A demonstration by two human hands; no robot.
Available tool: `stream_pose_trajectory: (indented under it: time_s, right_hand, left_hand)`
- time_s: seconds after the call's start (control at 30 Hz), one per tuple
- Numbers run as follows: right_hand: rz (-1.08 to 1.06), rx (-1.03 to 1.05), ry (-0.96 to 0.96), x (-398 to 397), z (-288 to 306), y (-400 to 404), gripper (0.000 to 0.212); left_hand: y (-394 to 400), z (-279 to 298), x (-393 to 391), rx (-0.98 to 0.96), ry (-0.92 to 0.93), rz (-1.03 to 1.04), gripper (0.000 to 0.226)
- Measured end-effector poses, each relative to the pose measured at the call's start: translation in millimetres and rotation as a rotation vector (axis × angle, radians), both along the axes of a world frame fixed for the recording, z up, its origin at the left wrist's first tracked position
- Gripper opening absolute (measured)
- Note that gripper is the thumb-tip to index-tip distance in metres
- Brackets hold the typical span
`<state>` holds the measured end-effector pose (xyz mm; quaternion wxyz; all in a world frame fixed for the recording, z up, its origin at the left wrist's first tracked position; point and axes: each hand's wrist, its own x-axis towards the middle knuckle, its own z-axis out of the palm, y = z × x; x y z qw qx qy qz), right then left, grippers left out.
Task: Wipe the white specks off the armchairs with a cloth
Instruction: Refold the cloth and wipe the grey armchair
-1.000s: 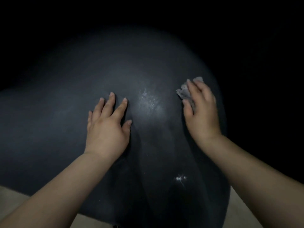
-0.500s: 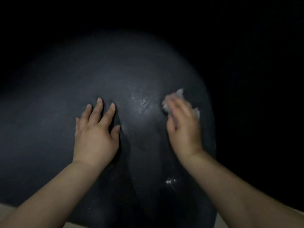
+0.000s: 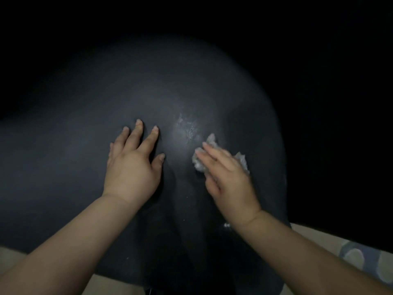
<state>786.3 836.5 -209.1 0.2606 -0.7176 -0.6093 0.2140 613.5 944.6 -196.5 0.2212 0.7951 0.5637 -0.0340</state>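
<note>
A dark armchair [image 3: 89,167] filled a black, unlit room. The left hand [image 3: 134,169] lay flat, fingers straight; the right hand [image 3: 229,177] pressed a crumpled cloth [image 3: 198,161] beside a whitish smear [image 3: 187,126].

The armchair [image 3: 85,158] is a broad, rounded mass of smooth dark upholstery that fills most of the view, its top curving away into darkness and its surface dimpled and creased near the middle. A pale, smeared whitish patch [image 3: 187,126] sits high on the central bulge, and a small white speck cluster [image 3: 226,225] shows lower on the right side, with a few tiny flecks scattered nearby. The cloth [image 3: 200,160] is a small, crumpled pale grey wad pressed against the upholstery just below and to the right of the smeared patch, its ragged edges showing at either side.
</note>
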Motion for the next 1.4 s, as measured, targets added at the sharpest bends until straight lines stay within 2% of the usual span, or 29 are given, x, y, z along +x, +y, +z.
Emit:
stream_pose_trajectory:
  time_s: [0.03,0.13,0.17,0.2,0.3,0.37,0.4,0.5,0.53,0.57,0.73,0.8,0.87,0.93,1.07,1.13,1.23,1.3,1.4]
  right_hand:
    - [-0.037,0.014,-0.011,9,-2,7,0.048]
    - [-0.418,0.009,0.019,36,-6,42,0.049]
    - [-0.472,0.006,0.019,31,-5,46,0.05]
    - [-0.438,0.008,0.002,15,-4,42,0.051]
    - [-0.053,0.038,-0.021,-39,-1,0,0.05]
    - [0.07,0.035,-0.027,-40,2,-15,0.049]
    - [0.028,0.046,-0.039,-30,1,-16,0.049]
    - [-0.394,0.048,0.005,12,-2,-18,0.052]
    - [-0.472,0.021,0.006,15,-3,-22,0.051]
    - [-0.479,0.009,-0.002,8,-3,-28,0.05]
    - [-0.196,0.056,-0.01,-48,-1,-58,0.049]
    - [-0.283,0.087,-0.001,-33,0,-67,0.05]
    - [-0.525,0.079,0.057,-16,-2,-80,0.05]
    - [-0.65,0.056,0.056,-25,-5,-90,0.049]
    - [-0.504,0.081,0.003,-85,-9,-81,0.051]
    - [-0.467,0.107,0.055,-87,-7,-78,0.05]
    - [-0.584,0.145,0.057,-55,-5,-97,0.05]
    - [-0.699,0.092,0.034,-42,-5,-112,0.049]
    - [-0.553,0.058,0.046,-78,-6,-106,0.051]
  left_hand:
    - [1,1,-2,-0.006,-0.008,-0.016,0.06]
    - [8,3,-14,-0.014,-0.028,-0.089,0.059]
    - [10,4,-19,-0.02,-0.037,-0.105,0.059]
    - [11,5,-24,-0.028,-0.049,-0.114,0.058]
    - [9,10,-36,-0.027,-0.071,-0.119,0.054]
    - [2,12,-44,-0.017,-0.079,-0.128,0.051]
    - [-2,13,-48,-0.015,-0.085,-0.13,0.05]
    - [-13,16,-62,-0.012,-0.095,-0.136,0.049]
    - [-17,17,-66,-0.008,-0.092,-0.139,0.048]
    - [-21,17,-70,-0.004,-0.088,-0.144,0.048]
    - [-40,20,-89,-0.011,-0.07,-0.153,0.048]
    - [-40,23,-98,0.004,-0.071,-0.131,0.048]
    - [-35,22,-110,0.035,-0.046,-0.109,0.048]
    - [-27,19,-121,0.077,-0.012,-0.083,0.047]
    - [-26,9,-131,0.087,0.02,-0.015,0.049]
    - [-28,5,-130,0.09,0.018,-0.01,0.05]
    - [-31,2,-128,0.096,0.003,0.029,0.05]
    - [-32,1,-127,0.096,-0.002,0.042,0.051]
    - [-35,-2,-125,0.086,0.004,0.054,0.054]
